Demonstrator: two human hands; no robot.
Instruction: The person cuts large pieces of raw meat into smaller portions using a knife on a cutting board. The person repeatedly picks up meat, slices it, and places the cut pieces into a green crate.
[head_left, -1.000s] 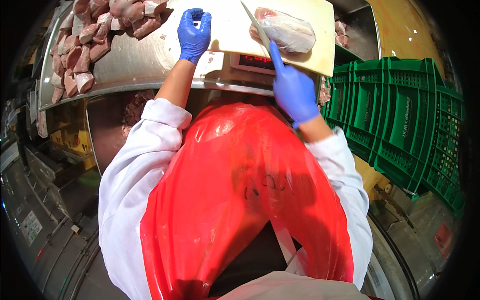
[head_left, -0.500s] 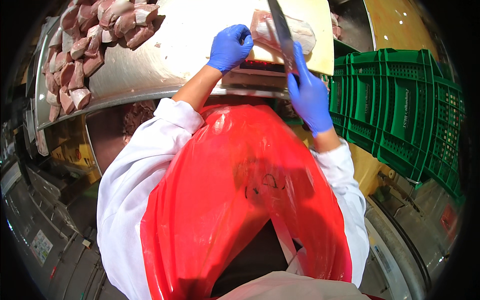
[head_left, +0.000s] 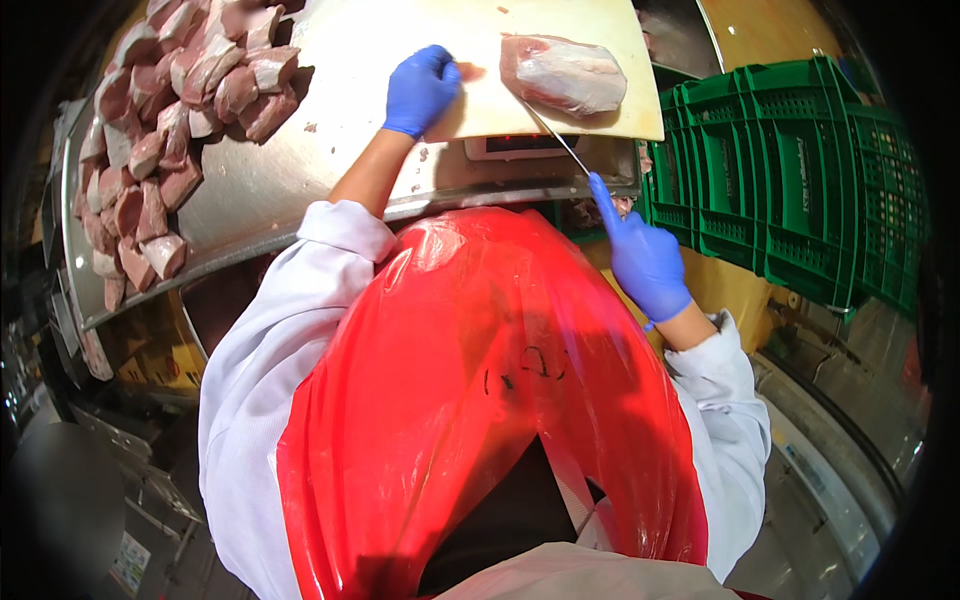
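Currently your right hand (head_left: 645, 262) grips the knife (head_left: 562, 143) beside the meat piece (head_left: 568, 77) on the white board (head_left: 642, 115), your left hand (head_left: 422, 92) curls, its hold unclear, and green crates (head_left: 770, 190) stand rightward, contents indistinct.

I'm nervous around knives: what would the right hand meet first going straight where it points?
The right hand would probably meet the cutting board's near edge; if higher, perhaps the pale meat piece. Depth is unclear.

Hiding the handle of the knife (head_left: 557, 138) inside the right hand (head_left: 645, 262). Concealing fingertips of the left hand (head_left: 419, 92). Cropping the meat pile (head_left: 207, 75) and white cutting board (head_left: 430, 25) at the top edge. Blurring a grey shape (head_left: 68, 490) at lower left.
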